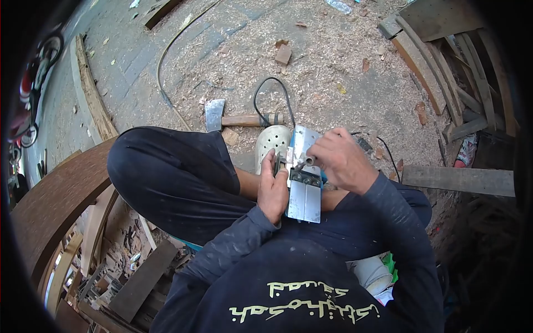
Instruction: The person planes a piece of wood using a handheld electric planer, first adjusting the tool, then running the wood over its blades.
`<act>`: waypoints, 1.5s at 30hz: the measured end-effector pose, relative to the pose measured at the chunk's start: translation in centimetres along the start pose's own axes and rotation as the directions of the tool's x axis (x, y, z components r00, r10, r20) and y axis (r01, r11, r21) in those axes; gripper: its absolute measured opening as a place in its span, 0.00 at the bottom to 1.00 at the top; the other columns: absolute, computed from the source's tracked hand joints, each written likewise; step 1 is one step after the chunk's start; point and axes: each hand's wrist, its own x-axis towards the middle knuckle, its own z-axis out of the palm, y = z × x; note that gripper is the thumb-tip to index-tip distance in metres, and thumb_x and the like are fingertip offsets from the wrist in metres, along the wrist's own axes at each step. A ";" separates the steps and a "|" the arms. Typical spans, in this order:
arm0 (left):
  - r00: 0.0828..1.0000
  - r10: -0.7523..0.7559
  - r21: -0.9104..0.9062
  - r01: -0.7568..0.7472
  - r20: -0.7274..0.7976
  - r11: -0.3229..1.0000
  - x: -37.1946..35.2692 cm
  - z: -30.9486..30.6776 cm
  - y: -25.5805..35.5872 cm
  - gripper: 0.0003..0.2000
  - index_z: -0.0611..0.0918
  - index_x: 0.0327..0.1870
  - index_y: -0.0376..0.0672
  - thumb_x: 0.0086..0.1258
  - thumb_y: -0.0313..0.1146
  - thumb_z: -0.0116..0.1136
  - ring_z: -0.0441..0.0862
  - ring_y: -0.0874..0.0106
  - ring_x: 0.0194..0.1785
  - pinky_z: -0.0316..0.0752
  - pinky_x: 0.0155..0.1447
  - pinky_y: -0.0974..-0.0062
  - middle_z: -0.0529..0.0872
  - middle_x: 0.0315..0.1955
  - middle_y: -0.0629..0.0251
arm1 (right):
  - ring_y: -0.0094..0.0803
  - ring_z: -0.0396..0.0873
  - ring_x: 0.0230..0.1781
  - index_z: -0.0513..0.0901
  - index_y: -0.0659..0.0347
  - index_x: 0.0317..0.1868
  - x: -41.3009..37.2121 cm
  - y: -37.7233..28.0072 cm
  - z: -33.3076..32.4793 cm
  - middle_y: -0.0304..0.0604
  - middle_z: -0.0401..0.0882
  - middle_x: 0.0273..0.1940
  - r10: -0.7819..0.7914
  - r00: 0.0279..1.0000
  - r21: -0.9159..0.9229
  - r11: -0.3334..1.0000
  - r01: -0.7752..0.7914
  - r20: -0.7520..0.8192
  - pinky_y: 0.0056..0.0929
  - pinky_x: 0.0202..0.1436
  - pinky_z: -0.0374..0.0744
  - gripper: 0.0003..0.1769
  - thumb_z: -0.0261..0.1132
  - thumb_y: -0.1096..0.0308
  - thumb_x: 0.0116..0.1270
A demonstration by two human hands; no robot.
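Observation:
An electric hand planer (305, 205) rests sole-up between my bent legs, its flat metal plates facing me. A dark slot with bolts (305, 177) crosses it at mid-length. My left hand (273, 191) is closed along the planer's left side, thumb at the edge. My right hand (344, 161) is closed over the upper right, its fingers round a small metal wrench (309, 161) with a round end, just above the bolts. Most of the wrench is hidden by the fingers. Behind the planer is a pale clog (273, 139) on my foot.
A hatchet (244, 120) with a wooden handle lies beyond the clog. Black cable (272, 79) loops behind it. Shavings cover the ground (233, 61). Curved boards (425, 75) are stacked at right; a large curved wooden piece (66, 194) and offcuts lie at left. A plank (458, 180) is at right.

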 end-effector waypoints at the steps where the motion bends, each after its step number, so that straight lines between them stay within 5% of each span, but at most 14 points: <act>1: 0.996 -0.077 -0.030 0.078 0.042 0.997 0.1 -0.6 0.0 0.31 0.57 0.88 0.29 0.86 0.22 0.44 0.62 0.57 0.89 0.60 0.88 0.65 0.63 0.86 0.38 | 0.39 0.81 0.47 0.87 0.55 0.46 0.0 0.6 -0.2 0.39 0.84 0.39 0.045 0.999 0.021 0.999 -0.044 -0.031 0.42 0.59 0.72 0.10 0.77 0.64 0.70; 14: 0.995 -0.094 -0.072 0.097 0.038 0.993 0.2 -0.1 0.7 0.30 0.57 0.87 0.26 0.86 0.20 0.41 0.63 0.56 0.89 0.59 0.89 0.65 0.63 0.86 0.36 | 0.42 0.82 0.48 0.86 0.57 0.50 -2.6 0.9 0.9 0.42 0.81 0.39 0.108 0.990 0.175 0.977 -0.123 0.094 0.44 0.61 0.73 0.14 0.78 0.69 0.67; 23: 1.000 -0.006 0.011 0.006 0.014 1.000 0.1 0.1 0.2 0.29 0.62 0.85 0.25 0.84 0.22 0.44 0.68 0.52 0.85 0.60 0.89 0.60 0.71 0.80 0.36 | 0.44 0.87 0.46 0.86 0.59 0.44 -2.1 0.7 0.6 0.43 0.87 0.38 0.088 0.993 0.156 0.983 -0.100 0.082 0.44 0.56 0.76 0.13 0.74 0.58 0.76; 28: 0.997 0.036 0.158 -0.047 0.071 0.986 -0.2 -0.3 0.6 0.30 0.62 0.84 0.25 0.83 0.23 0.49 0.73 0.51 0.81 0.64 0.86 0.61 0.75 0.77 0.35 | 0.50 0.91 0.39 0.84 0.60 0.39 -1.4 -0.5 0.1 0.49 0.89 0.35 0.292 0.898 -0.009 0.952 -0.306 0.328 0.49 0.48 0.81 0.16 0.71 0.56 0.78; 32: 0.990 0.071 0.024 -0.074 0.118 0.997 -0.7 0.3 3.5 0.33 0.62 0.85 0.26 0.85 0.27 0.59 0.71 0.57 0.83 0.64 0.86 0.63 0.72 0.80 0.40 | 0.51 0.91 0.38 0.84 0.61 0.40 -1.0 -1.1 -0.2 0.52 0.90 0.35 0.210 0.935 -0.037 0.977 -0.209 0.286 0.51 0.48 0.82 0.16 0.71 0.56 0.77; 35: 0.943 0.245 0.311 -0.308 0.226 0.899 -0.5 0.4 5.8 0.42 0.66 0.84 0.27 0.81 0.46 0.74 0.77 0.56 0.79 0.72 0.82 0.60 0.79 0.75 0.41 | 0.51 0.91 0.38 0.84 0.62 0.42 -1.2 -1.7 -0.2 0.51 0.90 0.34 0.215 0.937 -0.075 0.976 -0.203 0.277 0.51 0.48 0.82 0.15 0.71 0.58 0.76; 40: 0.966 0.215 0.225 -0.243 0.145 0.943 0.0 1.6 4.9 0.38 0.67 0.83 0.27 0.84 0.43 0.71 0.77 0.53 0.80 0.71 0.82 0.58 0.78 0.75 0.40 | 0.50 0.91 0.37 0.84 0.62 0.43 -1.4 -2.6 0.3 0.51 0.89 0.33 0.279 0.934 -0.089 0.960 -0.265 0.222 0.52 0.45 0.81 0.13 0.70 0.60 0.77; 42: 0.949 0.307 0.281 -0.313 0.064 0.907 -0.1 2.0 4.6 0.37 0.68 0.80 0.25 0.82 0.42 0.72 0.88 0.54 0.64 0.81 0.70 0.58 0.85 0.64 0.38 | 0.50 0.91 0.37 0.84 0.62 0.43 -1.8 -3.5 0.8 0.51 0.89 0.33 0.329 0.926 -0.085 0.944 -0.318 0.185 0.52 0.45 0.81 0.13 0.70 0.59 0.77; 45: 0.935 0.351 0.276 -0.348 0.040 0.896 0.1 2.6 3.8 0.36 0.68 0.81 0.26 0.83 0.41 0.70 0.87 0.55 0.65 0.81 0.70 0.59 0.85 0.63 0.37 | 0.51 0.90 0.35 0.83 0.62 0.41 -2.0 -5.0 1.6 0.51 0.88 0.31 0.427 0.897 -0.095 0.903 -0.418 0.110 0.52 0.43 0.81 0.13 0.72 0.60 0.75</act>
